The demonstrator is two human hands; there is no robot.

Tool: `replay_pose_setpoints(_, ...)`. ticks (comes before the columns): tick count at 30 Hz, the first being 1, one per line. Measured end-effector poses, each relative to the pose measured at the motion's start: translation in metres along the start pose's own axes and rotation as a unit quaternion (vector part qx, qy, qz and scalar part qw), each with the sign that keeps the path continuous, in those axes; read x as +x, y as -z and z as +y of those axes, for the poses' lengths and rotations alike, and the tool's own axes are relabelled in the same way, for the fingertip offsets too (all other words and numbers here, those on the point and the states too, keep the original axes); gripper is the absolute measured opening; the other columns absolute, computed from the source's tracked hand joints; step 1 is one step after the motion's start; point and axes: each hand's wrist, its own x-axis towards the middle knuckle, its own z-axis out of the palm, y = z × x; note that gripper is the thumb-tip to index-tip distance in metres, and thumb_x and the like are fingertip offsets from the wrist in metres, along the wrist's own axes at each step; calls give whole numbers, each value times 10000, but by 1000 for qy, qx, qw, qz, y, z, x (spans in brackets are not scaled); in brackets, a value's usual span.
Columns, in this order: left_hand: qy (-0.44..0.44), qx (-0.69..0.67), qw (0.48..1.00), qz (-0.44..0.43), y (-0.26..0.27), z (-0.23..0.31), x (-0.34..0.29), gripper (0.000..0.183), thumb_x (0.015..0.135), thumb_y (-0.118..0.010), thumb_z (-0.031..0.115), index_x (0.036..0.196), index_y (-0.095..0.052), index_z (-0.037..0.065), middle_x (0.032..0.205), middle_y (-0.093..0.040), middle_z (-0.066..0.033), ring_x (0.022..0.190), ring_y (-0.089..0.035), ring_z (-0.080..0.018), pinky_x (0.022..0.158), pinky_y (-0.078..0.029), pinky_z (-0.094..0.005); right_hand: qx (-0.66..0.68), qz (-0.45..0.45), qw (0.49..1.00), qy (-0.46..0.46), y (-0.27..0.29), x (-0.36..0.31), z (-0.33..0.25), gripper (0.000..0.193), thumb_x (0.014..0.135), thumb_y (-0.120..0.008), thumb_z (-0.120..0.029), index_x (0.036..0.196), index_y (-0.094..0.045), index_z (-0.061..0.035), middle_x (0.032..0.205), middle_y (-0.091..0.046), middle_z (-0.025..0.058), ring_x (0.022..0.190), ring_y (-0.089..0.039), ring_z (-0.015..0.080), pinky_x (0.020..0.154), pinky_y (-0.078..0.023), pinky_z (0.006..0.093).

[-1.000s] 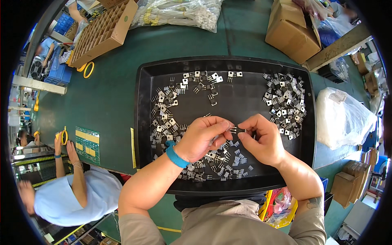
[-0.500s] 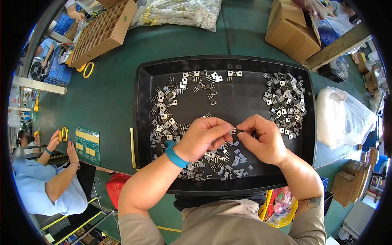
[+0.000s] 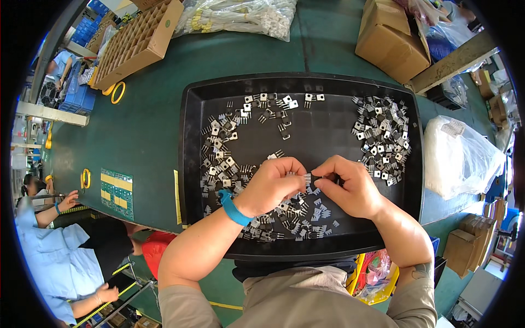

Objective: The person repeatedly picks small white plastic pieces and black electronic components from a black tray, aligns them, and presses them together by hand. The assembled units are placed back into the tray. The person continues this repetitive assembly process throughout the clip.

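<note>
Over the middle of a black tray [image 3: 322, 131] my two hands meet fingertip to fingertip. My left hand [image 3: 270, 186], with a blue wristband, pinches a small pale grey toothed piece [image 3: 307, 179]. Against it, my right hand [image 3: 354, 188] pinches a small dark part, apparently a transistor [image 3: 315, 177], mostly covered by the fingers. Loose three-legged transistors [image 3: 217, 143] lie along the tray's left side and below my hands, mixed with grey toothed pieces [image 3: 321, 212]. A dense pile of pieces [image 3: 383, 136] with transistors in it fills the tray's right side.
Left of the tray lie a green circuit board [image 3: 117, 191] and yellow tape rolls [image 3: 85, 179]. A divided carton [image 3: 139, 44], bagged cables [image 3: 235, 19] and a cardboard box [image 3: 391, 41] stand farther back. A white plastic bag [image 3: 459, 158] sits right. A co-worker [image 3: 60, 257] is at lower left.
My fingertips have shifted slightly, and the grey toothed piece shows more between them. The co-worker has leaned back, drawing both hands away from the circuit board and tape.
</note>
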Motion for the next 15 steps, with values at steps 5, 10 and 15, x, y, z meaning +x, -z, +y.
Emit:
replay_pose_setpoints(5,7,-89,996,7,1,5,-1,66,870,-565,78,878,-589,17,729,-606,-29,571,-453,-45,479,-299,-205,22,-3,1000,-18,-1,2,1,158,849,-646,-50,997,-608,-10,758,-641,52,660,-586,102,609,-472,254)
replay_pose_setpoints(10,-4,-11,1000,11,-1,2,0,72,876,-569,76,863,-599,12,721,-601,-20,570,-453,-40,478,-312,-204,156,19,984,-79,-7,1,11,174,912,-623,-108,1040,-579,2,808,-623,45,692,-571,96,612,-469,231)
replay_pose_setpoints(15,-23,22,999,3,-5,4,-2,76,865,-589,73,856,-623,6,711,-601,-11,580,-472,-33,488,-350,-198,378,-4,905,-197,-7,8,8,256,939,-630,-199,1053,-558,18,843,-608,38,707,-571,100,595,-495,229)
